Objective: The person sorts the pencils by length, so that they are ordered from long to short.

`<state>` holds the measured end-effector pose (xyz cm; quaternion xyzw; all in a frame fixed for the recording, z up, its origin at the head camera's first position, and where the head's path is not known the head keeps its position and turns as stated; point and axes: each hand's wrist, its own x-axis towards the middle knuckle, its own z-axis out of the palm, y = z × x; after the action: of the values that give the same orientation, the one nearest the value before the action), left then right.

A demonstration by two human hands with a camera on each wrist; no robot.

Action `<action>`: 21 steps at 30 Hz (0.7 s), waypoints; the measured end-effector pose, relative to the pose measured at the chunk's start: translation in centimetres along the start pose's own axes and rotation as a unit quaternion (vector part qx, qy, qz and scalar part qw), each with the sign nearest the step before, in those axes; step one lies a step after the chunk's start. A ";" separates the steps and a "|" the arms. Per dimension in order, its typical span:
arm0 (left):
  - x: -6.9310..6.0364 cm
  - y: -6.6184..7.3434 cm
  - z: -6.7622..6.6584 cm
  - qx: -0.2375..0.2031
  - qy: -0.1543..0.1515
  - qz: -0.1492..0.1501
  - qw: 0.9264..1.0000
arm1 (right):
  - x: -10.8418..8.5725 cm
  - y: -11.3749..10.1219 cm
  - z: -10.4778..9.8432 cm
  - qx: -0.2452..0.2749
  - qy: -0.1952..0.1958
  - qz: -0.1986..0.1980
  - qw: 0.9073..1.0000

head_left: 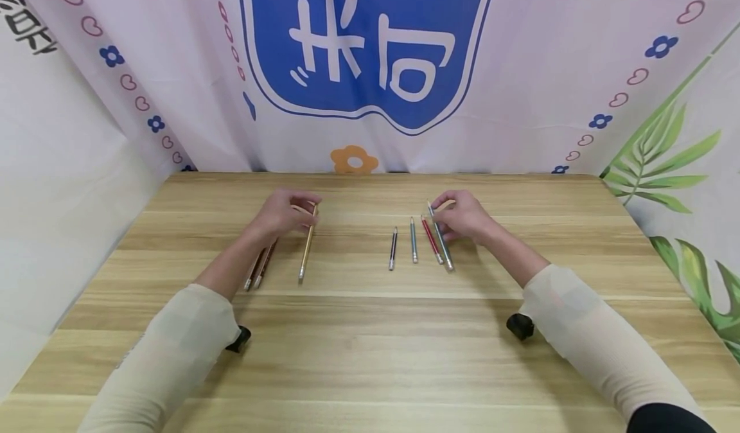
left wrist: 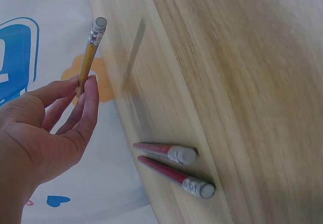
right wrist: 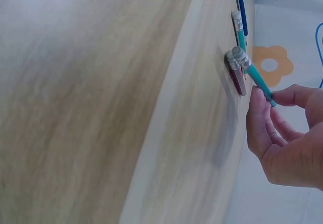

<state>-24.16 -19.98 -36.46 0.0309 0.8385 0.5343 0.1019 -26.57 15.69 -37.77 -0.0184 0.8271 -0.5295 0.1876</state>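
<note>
Both your hands are busy, each with its own pencil. Your left hand has the yellow pencil pinched near its far end, thumb on one side and fingertips on the other, with only about a pencil's thickness between them. The rest of the fingers curve in loosely. The eraser end points back toward you, and your left wrist view shows the pencil up off the table, its shadow falling separately.

Just on your side of that hand, by the inner side of your forearm, you've got two dark red pencils lying on the table next to each other. Your fingers aren't touching either one, and their erasers face you too.

Your right hand is doing pretty much the same thing with the teal pencil: thumb and fingertips pinching it toward the tip, other fingers bent and relaxed, eraser end angled back at you.

Going from your right hand toward your left, the red pencil is right beside the one you're pinching, then a light blue pencil, then a dark blue pencil nearest the wide gap between your hands. Those three are lying on the table, erasers your way.

Beyond both hands there's a printed curtain with an orange flower low down, about midway between them.
</note>
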 end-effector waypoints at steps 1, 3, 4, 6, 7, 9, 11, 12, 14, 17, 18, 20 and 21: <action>0.0 0.0 -0.1 0.004 -0.001 0.000 1.000 | 0.0 0.0 0.1 0.002 -0.001 0.000 1.000; -0.1 -0.1 -0.2 0.009 -0.002 0.002 1.000 | 0.0 -0.1 0.2 0.005 -0.002 0.001 1.000; -0.1 -0.2 -0.3 0.008 -0.002 0.003 1.000 | 0.0 -0.1 0.3 0.005 -0.003 0.001 1.000; -0.1 -0.3 -0.4 0.007 -0.002 0.003 1.000 | -0.1 -0.1 0.3 0.004 -0.004 0.000 1.000; -0.1 -0.3 -0.4 0.006 -0.001 0.003 1.000 | -0.1 -0.1 0.4 0.003 -0.003 -0.001 1.000; -0.1 -0.4 -0.5 0.004 0.000 0.001 1.000 | -0.1 -0.2 0.4 0.001 -0.003 -0.002 1.000; -0.2 -0.5 -0.6 0.008 0.003 -0.003 1.000 | -0.1 -0.2 0.5 0.001 -0.006 -0.003 1.000; -0.2 -0.5 -0.7 0.010 0.004 -0.005 1.000 | -0.1 -0.2 0.5 0.003 -0.006 -0.002 1.000; -0.3 -0.6 -0.9 0.013 0.008 -0.006 1.000 | -0.1 -0.3 0.6 0.006 -0.009 -0.003 1.000; -0.3 -0.8 -1.1 0.015 0.014 -0.002 1.000 | -0.1 -0.4 0.8 0.012 -0.012 -0.003 1.000; -0.2 -0.8 -1.1 0.014 0.015 0.000 1.000 | -0.1 -0.5 0.9 0.013 -0.012 -0.004 1.000; -0.2 -1.0 -1.3 0.019 0.020 0.003 1.000 | 0.0 -0.5 1.0 0.014 -0.011 -0.005 1.000; -0.2 -1.0 -1.3 0.023 0.021 0.003 1.000 | 0.0 -0.5 1.1 0.013 -0.010 -0.005 1.000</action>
<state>-24.20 -21.62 -36.80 0.0246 0.8523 0.5162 0.0815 -26.28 14.48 -37.70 -0.0254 0.8183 -0.5405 0.1938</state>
